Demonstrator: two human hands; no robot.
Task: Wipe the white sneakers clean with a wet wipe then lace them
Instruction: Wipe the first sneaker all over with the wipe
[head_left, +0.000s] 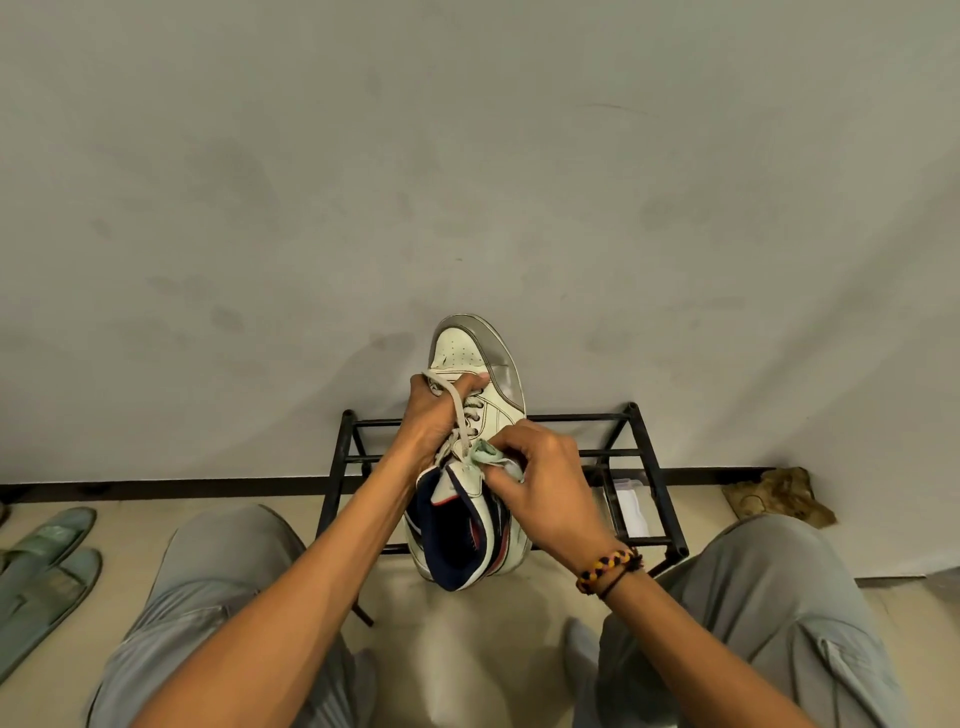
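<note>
Sneaker in hand: 1 white sneaker (470, 447) is held up in front of the wall, above a black metal rack (644, 467), toe pointing away and navy-lined opening toward the person. It rests on nothing; both hands carry it.
Left hand: the left hand (434, 415) is wrapped round the sneaker's left side at the lacing, fingers curled over the top; a loose lace (457, 410) is draped across the knuckles.
Right hand: the right hand (545, 483) is closed on a crumpled pale wet wipe (485, 454), pinched between thumb and fingers and pressed against the tongue and collar edge.
Step judged: wiping, at the upper part near the tongue.
Done so far: the toe cap looks fairly pale and clean, though grey scuffing is seen on the toe rim and right sidewall. Whether those parts have been wiped cannot be told.
Lacing state: the lace is threaded through some eyelets but hangs slack and untied, so lacing is judged not done.
Second sneaker: not identified in view; its state cannot be told.
Left to do: by judgement, the rest of this sneaker's wiping, the other sneaker, then lacing of both. The task is judged well short of halfway.
Floor, left edge: 2 pale green slippers (47, 566) are lying side by side.
Floor, right, by the wall: a crumpled brownish cloth (779, 496) is seen.
Rack, right end: a white folded item (631, 506) is lying on a lower level.
</note>
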